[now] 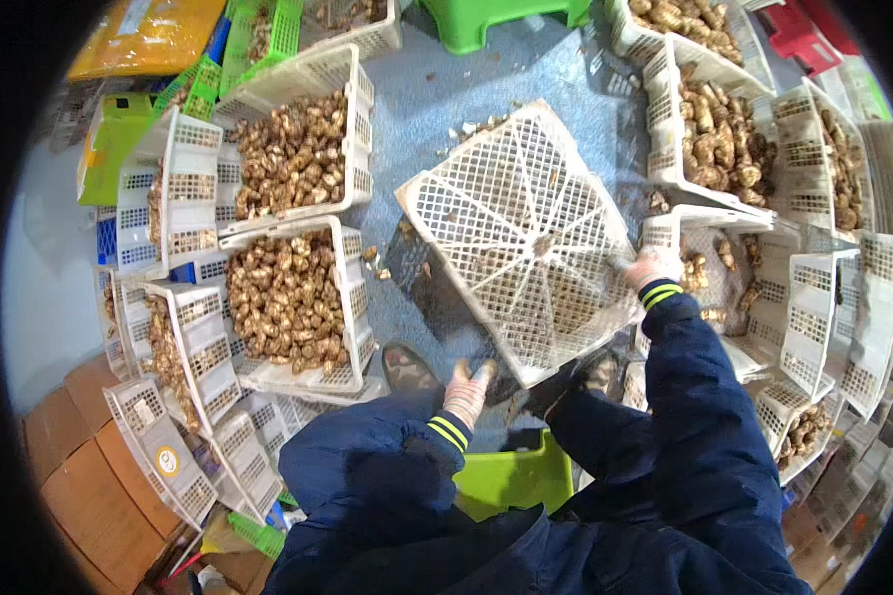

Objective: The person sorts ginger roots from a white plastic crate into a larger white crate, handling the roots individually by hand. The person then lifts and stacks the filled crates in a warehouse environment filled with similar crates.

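Note:
A white plastic crate stands at a slant in front of me, its grid face with radiating ribs towards the camera. My right hand, in a pale glove, grips the crate's right edge. My left hand, gloved too, is apart from the crate near its lower corner, with thumb and fingers spread and nothing in them. At the left, two white crates hold brown knobbly tubers. A white crate with a few tubers lies just beyond my right hand, and a fuller crate of larger tubers is above it.
Stacked white crates line the left side, with others at the right. A green stool stands at the top, and a green plastic object is between my legs. Scraps lie on the blue floor. Cardboard boxes are lower left.

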{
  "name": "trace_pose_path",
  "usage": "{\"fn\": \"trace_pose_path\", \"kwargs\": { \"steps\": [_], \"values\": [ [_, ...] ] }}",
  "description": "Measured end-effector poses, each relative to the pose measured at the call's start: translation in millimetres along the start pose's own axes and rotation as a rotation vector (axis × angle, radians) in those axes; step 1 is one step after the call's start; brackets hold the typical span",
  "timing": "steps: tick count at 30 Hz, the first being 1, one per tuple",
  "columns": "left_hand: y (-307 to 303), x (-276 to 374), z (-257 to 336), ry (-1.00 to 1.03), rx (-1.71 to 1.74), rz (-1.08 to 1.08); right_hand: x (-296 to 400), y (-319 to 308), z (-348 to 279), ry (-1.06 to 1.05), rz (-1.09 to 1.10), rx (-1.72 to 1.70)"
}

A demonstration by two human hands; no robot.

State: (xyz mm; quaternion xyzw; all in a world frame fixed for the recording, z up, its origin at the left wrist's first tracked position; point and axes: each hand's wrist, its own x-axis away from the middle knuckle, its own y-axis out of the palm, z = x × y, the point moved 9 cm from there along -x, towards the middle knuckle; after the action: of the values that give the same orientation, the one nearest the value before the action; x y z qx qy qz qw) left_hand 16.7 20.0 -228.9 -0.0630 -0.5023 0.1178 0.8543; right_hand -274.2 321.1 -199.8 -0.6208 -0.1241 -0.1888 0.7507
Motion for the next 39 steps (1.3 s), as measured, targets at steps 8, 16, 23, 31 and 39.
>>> {"fn": "trace_pose_path", "kwargs": {
  "steps": [8, 16, 23, 31, 39],
  "values": [
    [-28, -17, 33, 0.178, 0.338, 0.064, 84, 50, -24, 0.076, -0.42, -0.351],
    [-55, -37, 45, 0.365, -0.001, 0.298, 91, 22, -7, -0.034, -0.342, -0.451],
    [-35, 3, 84, 0.642, -0.327, 0.096, 167, -125, -52, -0.455, 0.124, -0.556],
    [-71, 161, 179, 0.938, 0.268, 0.014, 290, -244, -67, -0.594, 0.201, -0.672],
    [-120, 245, 196, 0.984, 0.465, -0.009, 333, -286, -15, -0.489, 0.364, -0.671]
  ]
}}
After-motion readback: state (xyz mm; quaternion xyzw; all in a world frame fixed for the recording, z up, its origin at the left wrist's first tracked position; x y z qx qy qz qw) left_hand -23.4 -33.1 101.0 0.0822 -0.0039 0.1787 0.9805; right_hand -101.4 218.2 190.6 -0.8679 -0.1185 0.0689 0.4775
